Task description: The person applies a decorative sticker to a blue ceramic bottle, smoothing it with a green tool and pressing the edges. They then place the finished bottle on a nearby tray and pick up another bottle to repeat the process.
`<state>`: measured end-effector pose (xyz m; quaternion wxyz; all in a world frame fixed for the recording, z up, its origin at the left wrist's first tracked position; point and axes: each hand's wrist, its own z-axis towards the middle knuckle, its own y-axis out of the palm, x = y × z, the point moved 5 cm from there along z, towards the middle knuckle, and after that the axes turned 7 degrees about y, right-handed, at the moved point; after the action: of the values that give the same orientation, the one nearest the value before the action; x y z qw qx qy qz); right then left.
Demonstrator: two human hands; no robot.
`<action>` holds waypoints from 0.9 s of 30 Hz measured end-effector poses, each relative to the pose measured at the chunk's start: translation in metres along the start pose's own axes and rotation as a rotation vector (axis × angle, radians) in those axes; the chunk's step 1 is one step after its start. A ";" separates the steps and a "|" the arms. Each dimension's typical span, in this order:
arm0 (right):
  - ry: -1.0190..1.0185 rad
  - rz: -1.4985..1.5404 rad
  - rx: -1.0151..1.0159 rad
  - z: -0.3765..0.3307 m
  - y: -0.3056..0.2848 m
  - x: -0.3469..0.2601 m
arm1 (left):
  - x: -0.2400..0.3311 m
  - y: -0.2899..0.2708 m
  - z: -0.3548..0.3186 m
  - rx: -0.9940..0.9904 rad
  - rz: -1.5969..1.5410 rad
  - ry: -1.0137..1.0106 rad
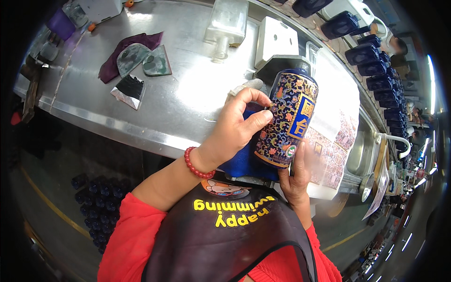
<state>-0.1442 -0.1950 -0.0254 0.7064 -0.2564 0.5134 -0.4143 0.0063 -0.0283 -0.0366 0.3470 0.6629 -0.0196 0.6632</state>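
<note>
A dark blue bottle (282,131) with a colourful floral pattern and a gold-edged blue panel leans in front of me, its neck pointing away. My right hand (296,176) grips it at the base, thumb along its near right side. My left hand (237,120), with a red bead bracelet on the wrist, has thumb and forefinger pinched together at the bottle's left edge; what lies between the fingertips is too small to name. Below the bottle is a blue cloth (239,162). Printed decal sheets (326,157) in a matching floral pattern lie just right of it.
On the metal table (174,113) rest a maroon cloth (110,68), grey-green pads (157,61) and a clear glass bottle (228,23). A white foam block (277,40) stands behind my bottle. Blue bottles (380,68) line the far right; a sink (361,152) is nearer.
</note>
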 end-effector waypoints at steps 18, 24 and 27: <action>-0.024 -0.015 -0.002 0.004 -0.002 -0.004 | -0.006 -0.005 0.010 0.063 0.044 -0.003; -0.021 -0.030 -0.007 0.002 -0.001 -0.003 | 0.028 0.001 -0.015 0.117 0.936 0.571; 0.005 -0.017 -0.010 0.002 0.000 -0.002 | 0.021 0.007 -0.025 0.045 0.992 0.548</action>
<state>-0.1428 -0.1936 -0.0233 0.7003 -0.2634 0.5148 -0.4185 -0.0164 -0.0124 -0.0176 -0.0281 0.3850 -0.2237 0.8949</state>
